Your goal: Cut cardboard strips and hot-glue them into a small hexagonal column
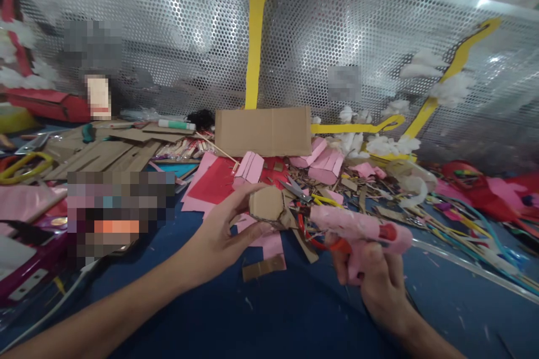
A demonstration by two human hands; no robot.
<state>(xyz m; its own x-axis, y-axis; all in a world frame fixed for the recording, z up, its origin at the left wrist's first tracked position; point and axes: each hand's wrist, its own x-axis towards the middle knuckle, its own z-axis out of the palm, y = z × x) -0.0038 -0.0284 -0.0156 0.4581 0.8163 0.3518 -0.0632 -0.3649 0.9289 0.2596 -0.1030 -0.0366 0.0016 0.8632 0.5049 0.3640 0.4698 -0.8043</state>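
Between the thumb and fingers of my left hand (225,230) is a small cardboard piece (266,204) with a many-sided flat face turned toward me. My right hand (379,272) is wrapped round the handle of a pink hot glue gun (351,224). Its nozzle points left, close to the cardboard piece; I cannot tell whether it touches. Behind the nozzle lie scissors (295,188), partly hidden. A bent cardboard strip (306,242) and a short cardboard scrap (264,267) rest on the blue table (269,314) below my hands.
Pink paper-covered shapes (326,164) lie behind the hands, near an upright cardboard panel (263,130). Cardboard strips (105,154) are piled at left. Yellow cutouts with white fluff (452,90) lean on the perforated metal screen (181,22). A white cable (54,311) runs at front left.
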